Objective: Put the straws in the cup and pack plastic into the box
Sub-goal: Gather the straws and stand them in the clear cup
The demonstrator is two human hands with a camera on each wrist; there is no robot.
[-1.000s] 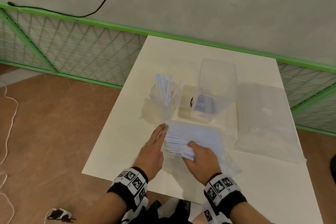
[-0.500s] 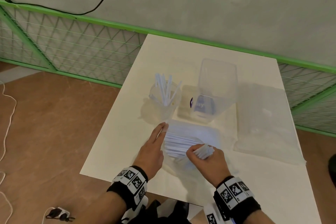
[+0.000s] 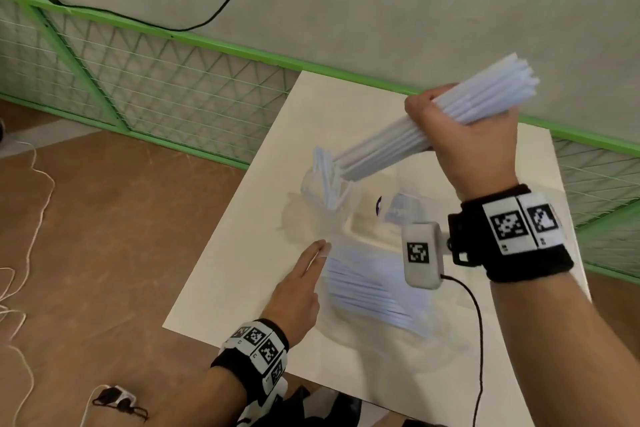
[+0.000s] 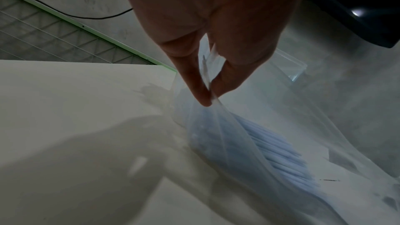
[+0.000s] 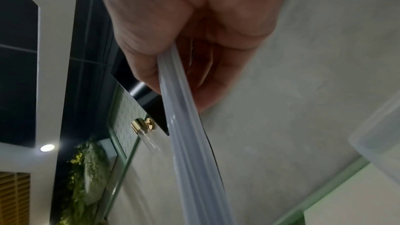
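Observation:
My right hand (image 3: 464, 128) is raised above the table and grips a thick bundle of white straws (image 3: 408, 135), tilted down to the left with its lower ends just above the clear cup (image 3: 325, 204). Several straws stand in that cup. In the right wrist view the bundle (image 5: 190, 143) runs out from the curled fingers. My left hand (image 3: 304, 274) lies on the white table (image 3: 242, 253) and pinches the edge of the clear plastic bag (image 4: 207, 81). More straws (image 3: 374, 291) lie inside that bag. The clear box (image 3: 408, 204) stands behind the bag, partly hidden by my right wrist.
The table's left and near edges drop to a brown floor with loose white cords (image 3: 20, 288). A green mesh fence (image 3: 156, 80) and a grey wall with a black cable (image 3: 221, 7) stand behind. My right wrist camera (image 3: 422, 253) and its cable hang over the bag.
My right hand closed on a bundle of straws in the bag, pulled it out and lifted it up and back toward the cup. The left hand stayed at the bag's edge.

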